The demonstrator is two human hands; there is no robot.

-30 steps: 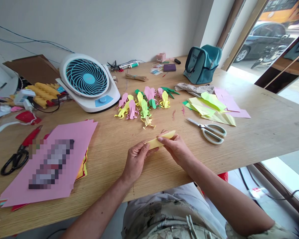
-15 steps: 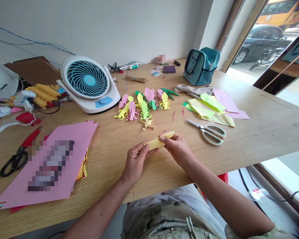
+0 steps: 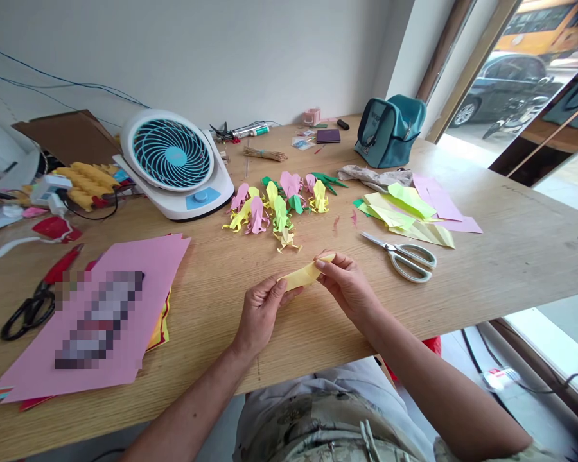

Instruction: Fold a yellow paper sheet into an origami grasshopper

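Note:
A narrow folded strip of pale yellow paper [image 3: 300,277] is held just above the table, between both hands. My left hand [image 3: 262,308] pinches its left end, thumb on top and fingers beneath. At the right end, my right hand [image 3: 343,282] grips the paper between thumb and fingers. Beyond the hands stands a cluster of folded paper figures [image 3: 280,212] in pink, yellow and green. The nearest is a pale yellow paper figure [image 3: 287,239] with thin bent legs. To the right lie scissors [image 3: 409,256] with white handles.
Loose coloured paper sheets [image 3: 409,208] lie behind the scissors, near a teal bag [image 3: 390,131]. On the left are a stack of pink paper [image 3: 149,269], black-handled shears [image 3: 38,301] and a white fan [image 3: 173,157]. A bundle of thin sticks [image 3: 264,154] lies farther back.
My right thumb and fingers have shifted slightly along the paper's right end. My left hand keeps its pinch, and the things on the table stay where they were.

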